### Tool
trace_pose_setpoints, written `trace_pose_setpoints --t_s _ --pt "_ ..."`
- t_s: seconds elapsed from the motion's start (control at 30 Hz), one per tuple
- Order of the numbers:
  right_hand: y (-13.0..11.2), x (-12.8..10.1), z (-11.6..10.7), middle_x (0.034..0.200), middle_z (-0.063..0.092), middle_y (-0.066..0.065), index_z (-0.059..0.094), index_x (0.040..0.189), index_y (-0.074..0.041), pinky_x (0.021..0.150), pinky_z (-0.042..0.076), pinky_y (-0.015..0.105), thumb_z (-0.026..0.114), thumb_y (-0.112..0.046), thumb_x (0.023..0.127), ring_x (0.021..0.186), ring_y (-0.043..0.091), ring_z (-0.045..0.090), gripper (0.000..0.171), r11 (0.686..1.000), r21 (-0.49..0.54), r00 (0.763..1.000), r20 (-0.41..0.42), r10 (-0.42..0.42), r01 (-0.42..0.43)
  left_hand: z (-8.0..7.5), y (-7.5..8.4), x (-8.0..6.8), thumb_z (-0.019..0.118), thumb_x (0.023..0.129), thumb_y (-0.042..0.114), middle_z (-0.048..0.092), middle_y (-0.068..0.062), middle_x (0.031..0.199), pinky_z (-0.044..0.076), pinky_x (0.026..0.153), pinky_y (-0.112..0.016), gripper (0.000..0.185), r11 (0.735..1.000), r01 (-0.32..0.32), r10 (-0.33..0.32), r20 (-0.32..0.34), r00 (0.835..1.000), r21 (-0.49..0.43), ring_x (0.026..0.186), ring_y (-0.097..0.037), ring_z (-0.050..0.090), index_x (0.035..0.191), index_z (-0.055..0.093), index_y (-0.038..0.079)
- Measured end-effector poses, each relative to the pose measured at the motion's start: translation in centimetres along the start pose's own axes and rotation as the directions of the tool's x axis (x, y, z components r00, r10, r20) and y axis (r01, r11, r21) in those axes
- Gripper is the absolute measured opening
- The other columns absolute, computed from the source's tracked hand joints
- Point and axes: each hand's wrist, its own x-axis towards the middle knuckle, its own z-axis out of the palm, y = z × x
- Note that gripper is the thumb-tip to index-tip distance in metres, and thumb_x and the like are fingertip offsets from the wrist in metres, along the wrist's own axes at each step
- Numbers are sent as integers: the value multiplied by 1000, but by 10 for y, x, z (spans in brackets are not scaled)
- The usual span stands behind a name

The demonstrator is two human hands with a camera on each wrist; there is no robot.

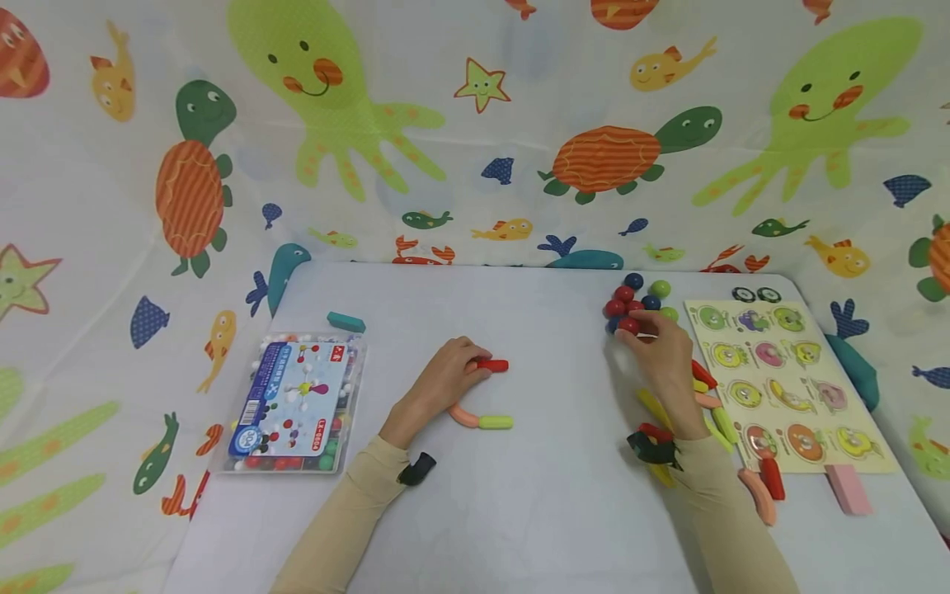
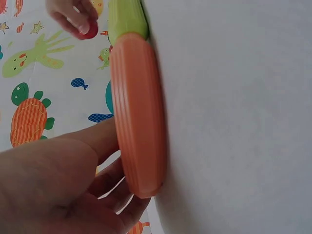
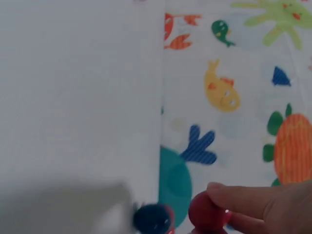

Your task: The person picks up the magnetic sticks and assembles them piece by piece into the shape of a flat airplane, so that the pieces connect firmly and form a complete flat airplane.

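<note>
My left hand [image 1: 454,375] rests on the white table [image 1: 534,495], its fingers curled over a short red stick [image 1: 496,365] whose end pokes out to the right. Just below it lies an orange curved piece [image 1: 463,416] joined to a green piece [image 1: 496,422]; in the left wrist view the thumb [image 2: 92,139] lies against that orange piece [image 2: 139,112]. My right hand [image 1: 644,337] pinches a red ball [image 1: 629,325] at the edge of a cluster of red, blue and green balls [image 1: 634,299]. In the right wrist view a fingertip [image 3: 243,197] presses the red ball [image 3: 207,213], with a blue ball [image 3: 152,218] beside it.
A clear plastic box [image 1: 297,404] of small parts sits at the left, with a teal piece [image 1: 345,322] behind it. A fruit puzzle board [image 1: 787,388] lies at the right. Coloured sticks [image 1: 764,487] lie under and beside my right forearm, near a pink block [image 1: 848,488].
</note>
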Motion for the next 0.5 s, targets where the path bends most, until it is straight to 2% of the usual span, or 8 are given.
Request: trace_pose_setpoints --t_s 0.23,0.37,0.5 --pt "-31 -6 22 125 67 10 64 131 -11 97 56 44 75 -28 93 114 26 63 43 985 89 987 56 -153 147 -1 0 -1 77 91 14 66 -7 106 52 87 -35 27 1000 10 -10 -8 1000 -2 98 -20 59 116 74 6" --pt "-39 -10 41 122 69 9 66 128 -10 96 56 42 77 -25 92 114 25 66 41 969 160 966 151 -210 186 -2 0 -2 77 90 14 66 -6 105 52 86 -34 27 1000 7 -7 -13 1000 3 97 -20 59 116 75 7" --pt "-44 -17 62 123 70 10 66 127 -10 97 56 42 79 -21 90 114 26 66 41 963 201 933 275 -232 180 -2 0 -1 77 91 15 66 -4 104 52 86 -34 27 1000 -4 4 -18 1000 17 97 -19 58 116 74 8"
